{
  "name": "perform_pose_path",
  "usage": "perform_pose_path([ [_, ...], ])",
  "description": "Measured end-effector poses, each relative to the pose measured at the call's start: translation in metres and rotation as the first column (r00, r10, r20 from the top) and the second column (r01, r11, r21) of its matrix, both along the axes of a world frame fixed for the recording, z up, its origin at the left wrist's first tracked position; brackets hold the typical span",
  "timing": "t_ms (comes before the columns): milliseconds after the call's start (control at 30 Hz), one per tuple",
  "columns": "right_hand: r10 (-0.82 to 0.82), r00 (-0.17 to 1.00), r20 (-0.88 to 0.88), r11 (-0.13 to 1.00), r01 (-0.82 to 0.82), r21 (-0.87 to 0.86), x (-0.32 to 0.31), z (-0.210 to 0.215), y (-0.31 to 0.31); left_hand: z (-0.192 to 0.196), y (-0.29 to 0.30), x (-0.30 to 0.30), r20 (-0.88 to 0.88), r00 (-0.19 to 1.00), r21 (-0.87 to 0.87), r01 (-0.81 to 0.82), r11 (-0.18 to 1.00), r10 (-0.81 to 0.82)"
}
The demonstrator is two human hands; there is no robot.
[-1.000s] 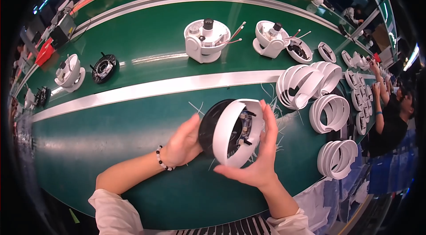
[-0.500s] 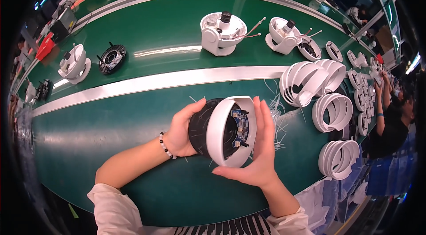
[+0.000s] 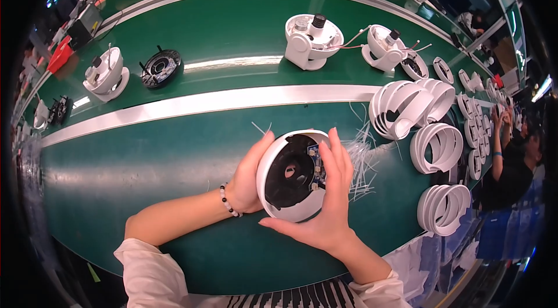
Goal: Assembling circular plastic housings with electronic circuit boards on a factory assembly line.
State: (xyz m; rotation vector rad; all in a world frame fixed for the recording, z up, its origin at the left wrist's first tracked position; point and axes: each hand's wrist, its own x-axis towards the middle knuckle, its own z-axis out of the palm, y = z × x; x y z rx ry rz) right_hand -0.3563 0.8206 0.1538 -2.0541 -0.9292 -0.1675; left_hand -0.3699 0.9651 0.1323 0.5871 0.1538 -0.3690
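Above the near bench I hold a white ring-shaped cover between both hands. Inside it sits a round black plastic disc with a hole in its middle. A small blue circuit board shows at the disc's right side, partly behind my fingers. My left hand is wrapped round the cover's left side, its fingers mostly hidden behind. With thumb below and fingers above, my right hand grips the right side, fingertips over the rim and near the board.
Thin white cable ties lie right of my hands. Stacked white rings stand at the bench's right. Beyond a white rail, white camera housings and a black disc sit on a green surface. Co-workers are at the right.
The black disc, which stuck out left behind the cover, now sits within it. The cover has turned its opening more toward me. Housings on the far surface have shifted right.
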Motion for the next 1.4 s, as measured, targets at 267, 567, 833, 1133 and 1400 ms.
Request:
perform_pose_path([
  [267, 0.073, 0.996, 0.046, 0.990, -0.067, -0.123, -0.002, 0.005, 0.013, 0.000, 0.026, -0.009, 0.034, 0.980, 0.069, 0.191, 0.979, -0.194],
  [567, -0.097, 0.992, -0.078, 0.988, 0.105, 0.113, -0.027, -0.014, 0.036, -0.003, 0.027, -0.023, 0.233, 0.969, -0.035, 0.086, 0.996, -0.076],
  [833, -0.059, 0.998, -0.036, 0.996, 0.062, 0.068, -0.022, -0.014, 0.053, 0.003, 0.048, -0.020, 0.221, 0.973, 0.009, -0.067, 0.998, 0.064],
  [1133, 0.014, 0.987, 0.161, 1.000, -0.012, -0.017, -0.022, -0.014, 0.047, -0.002, 0.063, -0.020, 0.120, 0.977, 0.120, -0.190, 0.974, 0.176],
  [1400, 0.009, 0.894, 0.449, 0.994, -0.056, 0.092, -0.026, -0.004, 0.052, 0.005, 0.086, -0.019, -0.072, 0.997, 0.117, -0.017, 0.993, 0.026],
])
